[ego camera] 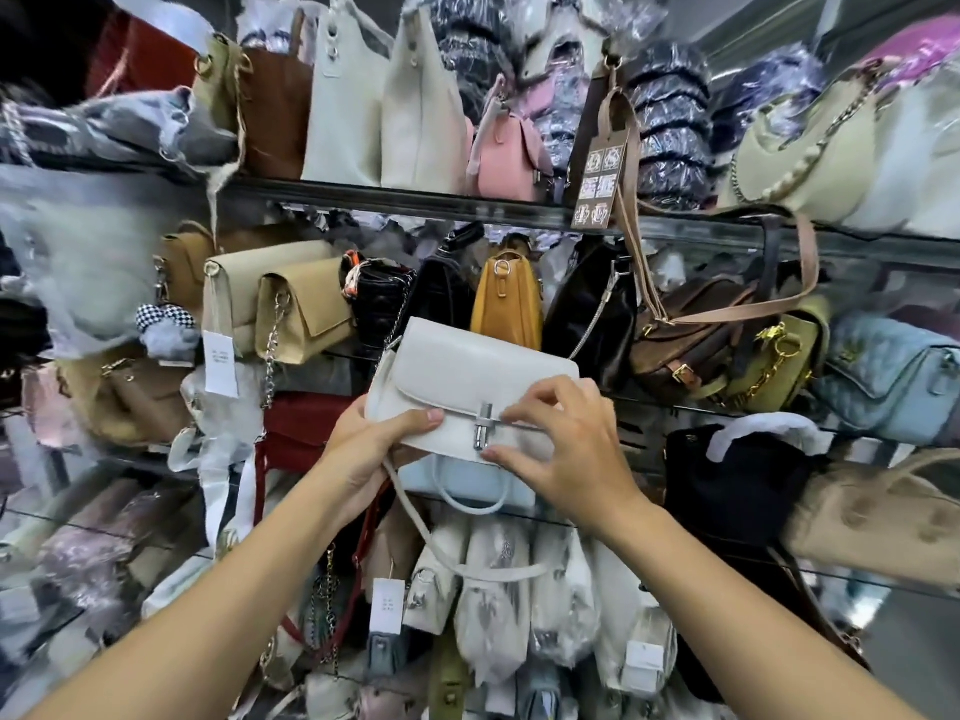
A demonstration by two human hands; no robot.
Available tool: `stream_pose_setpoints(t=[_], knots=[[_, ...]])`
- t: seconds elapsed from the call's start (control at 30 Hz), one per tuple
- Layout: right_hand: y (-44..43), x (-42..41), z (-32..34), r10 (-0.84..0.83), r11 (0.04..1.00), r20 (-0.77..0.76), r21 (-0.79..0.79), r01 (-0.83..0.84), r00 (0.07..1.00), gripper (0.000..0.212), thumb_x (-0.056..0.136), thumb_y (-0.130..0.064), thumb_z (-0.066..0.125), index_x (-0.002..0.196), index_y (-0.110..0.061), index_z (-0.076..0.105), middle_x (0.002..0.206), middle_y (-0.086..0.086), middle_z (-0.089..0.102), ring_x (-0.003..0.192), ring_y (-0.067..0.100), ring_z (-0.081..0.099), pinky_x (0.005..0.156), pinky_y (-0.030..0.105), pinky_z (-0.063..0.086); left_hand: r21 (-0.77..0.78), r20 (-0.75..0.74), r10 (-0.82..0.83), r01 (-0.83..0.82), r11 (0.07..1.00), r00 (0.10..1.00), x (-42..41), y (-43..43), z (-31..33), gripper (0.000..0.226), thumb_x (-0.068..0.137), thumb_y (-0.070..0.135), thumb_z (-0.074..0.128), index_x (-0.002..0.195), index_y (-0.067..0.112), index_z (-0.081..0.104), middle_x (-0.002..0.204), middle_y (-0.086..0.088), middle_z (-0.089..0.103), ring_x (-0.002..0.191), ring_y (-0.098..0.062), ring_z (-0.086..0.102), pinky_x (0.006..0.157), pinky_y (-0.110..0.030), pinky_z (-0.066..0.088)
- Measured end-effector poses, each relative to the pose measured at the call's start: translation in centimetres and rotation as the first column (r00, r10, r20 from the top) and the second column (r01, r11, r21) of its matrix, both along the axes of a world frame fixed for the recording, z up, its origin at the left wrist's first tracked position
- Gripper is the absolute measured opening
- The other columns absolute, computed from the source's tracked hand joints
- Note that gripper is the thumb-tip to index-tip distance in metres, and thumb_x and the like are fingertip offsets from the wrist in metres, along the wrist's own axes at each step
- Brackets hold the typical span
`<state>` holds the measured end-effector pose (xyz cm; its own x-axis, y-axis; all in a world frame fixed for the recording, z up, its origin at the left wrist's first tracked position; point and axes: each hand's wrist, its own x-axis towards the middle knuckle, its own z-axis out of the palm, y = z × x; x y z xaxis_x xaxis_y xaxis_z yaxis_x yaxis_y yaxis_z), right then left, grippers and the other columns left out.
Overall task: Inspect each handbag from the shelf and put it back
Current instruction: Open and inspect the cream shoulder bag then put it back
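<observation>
Shelves (pixel 395 206) packed tight; white handbag (pixel 467 366) held in front.

The yellow bag (pixel 506 304) and the black bag (pixel 592 314) stood tightly together, without a gap. A beige strap (pixel 809 262) hung before the brown bag (pixel 691 335).

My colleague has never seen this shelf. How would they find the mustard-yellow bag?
Look at the shelf row behind the white handbag being held up. Just above its top edge stands the mustard-yellow bag, upright between two black bags: the only bright yellow one there, with a silver ring on top.
</observation>
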<state>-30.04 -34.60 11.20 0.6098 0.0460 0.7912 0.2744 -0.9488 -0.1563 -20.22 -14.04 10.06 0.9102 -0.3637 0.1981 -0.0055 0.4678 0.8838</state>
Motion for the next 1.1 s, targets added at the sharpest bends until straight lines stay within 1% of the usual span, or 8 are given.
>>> stream_pose_setpoints(t=[0.1,0.27,0.4,0.57,0.67,0.77,0.9,1.1], knots=[[0.4,0.5,0.5,0.023,0.999,-0.096,0.034,-0.019,0.995,0.049,0.072,-0.07,0.068,0.098,-0.028,0.071,0.1,-0.01,0.051,0.1,0.015,0.05,0.085,0.038,0.035,0.016,0.02,0.015,-0.015,1.0,1.0,0.0,-0.1,0.2,0.076,0.059,0.003,0.086,0.129,0.001,0.058,0.114,-0.016,0.075,0.102,-0.03,0.074,0.077,-0.036,0.063],[0.8,1.0,1.2,0.06,0.997,-0.209,0.057,-0.049,0.976,0.041,0.072,-0.052,0.086,0.093,-0.026,0.061,0.099,-0.011,0.047,0.1,0.012,0.047,0.088,0.034,0.03,0.053,0.058,0.044,-0.047,0.997,0.997,-0.2,-0.1,0.5,0.079,0.054,0.004,0.087,0.128,-0.001,0.058,0.111,-0.015,0.076,0.098,-0.03,0.075,0.077,-0.034,0.063],[0.7,1.3,1.7,0.067,0.997,-0.285,0.042,-0.058,0.956,0.041,0.076,-0.051,0.084,0.092,-0.031,0.052,0.101,-0.01,0.043,0.103,0.01,0.043,0.09,0.034,0.028,0.077,0.057,0.078,-0.082,0.994,0.995,-0.1,-0.2,0.3,0.096,0.042,0.015,0.093,0.129,-0.001,0.056,0.113,-0.015,0.075,0.1,-0.031,0.074,0.083,-0.039,0.063],[0.4,1.5,1.3,0.1,0.995,-0.286,0.037,-0.094,0.953,0.041,0.08,-0.048,0.082,0.091,-0.029,0.047,0.101,-0.008,0.042,0.104,0.013,0.043,0.082,0.033,0.022,0.104,0.063,0.088,-0.094,0.99,0.994,0.2,-0.4,0.1,0.098,0.042,0.019,0.095,0.13,-0.001,0.055,0.115,-0.015,0.074,0.102,-0.032,0.074,0.093,-0.048,0.058],[0.1,1.6,1.1,0.12,0.991,-0.284,-0.016,-0.13,0.951,0.037,0.085,-0.05,0.075,0.091,-0.028,0.046,0.099,-0.008,0.044,0.099,0.013,0.044,0.085,0.036,0.025,0.134,0.077,0.084,-0.094,0.986,0.993,0.3,-0.4,0.2,0.096,0.044,0.019,0.095,0.129,-0.001,0.056,0.115,-0.015,0.074,0.102,-0.032,0.074,0.097,-0.052,0.055],[0.0,1.8,0.3,0.147,0.973,-0.187,-0.151,-0.176,0.971,0.028,0.09,-0.045,0.065,0.085,-0.027,0.044,0.087,-0.009,0.048,0.088,0.017,0.048,0.084,0.041,0.03,0.141,0.077,0.079,-0.089,0.986,0.994,0.4,-0.5,0.4,0.095,0.045,0.019,0.095,0.13,0.0,0.056,0.116,-0.016,0.074,0.104,-0.033,0.073,0.098,-0.053,0.055],[-0.5,2.6,-0.9,0.09,0.89,0.169,-0.455,-0.004,0.982,0.017,0.098,-0.035,0.056,0.09,-0.023,0.048,0.079,-0.002,0.054,0.073,0.025,0.053,0.079,0.04,0.034,0.138,0.063,0.081,-0.089,0.986,0.995,0.4,-0.6,0.6,0.09,0.049,0.02,0.094,0.129,0.001,0.058,0.115,-0.014,0.075,0.104,-0.033,0.073,0.099,-0.052,0.054],[-0.7,3.0,-1.9,0.118,0.838,0.388,-0.533,0.118,0.914,0.029,0.082,-0.005,0.079,0.087,-0.013,0.051,0.072,0.007,0.049,0.064,0.027,0.04,0.06,0.037,0.033,0.114,0.02,0.105,-0.107,0.988,0.994,0.5,-1.0,0.9,0.087,0.052,0.017,0.093,0.129,-0.001,0.057,0.113,-0.015,0.075,0.1,-0.032,0.075,0.084,-0.042,0.062]])
